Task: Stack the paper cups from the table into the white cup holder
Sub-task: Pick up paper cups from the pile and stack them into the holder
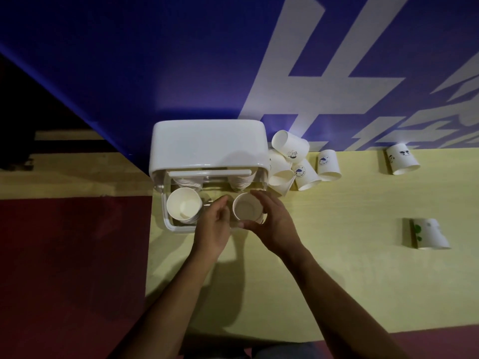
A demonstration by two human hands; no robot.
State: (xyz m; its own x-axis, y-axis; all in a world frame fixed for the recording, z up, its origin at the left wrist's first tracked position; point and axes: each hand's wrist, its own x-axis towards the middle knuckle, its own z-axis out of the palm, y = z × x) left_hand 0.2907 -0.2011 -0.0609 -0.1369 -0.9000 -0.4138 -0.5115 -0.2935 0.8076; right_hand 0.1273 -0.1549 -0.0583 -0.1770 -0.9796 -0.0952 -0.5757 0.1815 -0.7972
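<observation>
Right hand (pixel 272 224) grip clasps paper cup (pixel 247 206) over cup holder (pixel 207 149); left hand (pixel 213 224) grip loose

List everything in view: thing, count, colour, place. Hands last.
Cup holder: one, white, table's far left edge.
Cup stacks in holder: two in front, white, left stack, right stack between the hands; more behind, unclear.
Loose cups: a cluster of about five, white with prints, beside the holder; one far right; one right with green print.
Table: one, pale yellow.
Wall banner: blue, white lettering.
Hands: left hand, right hand, both at the right stack.
</observation>
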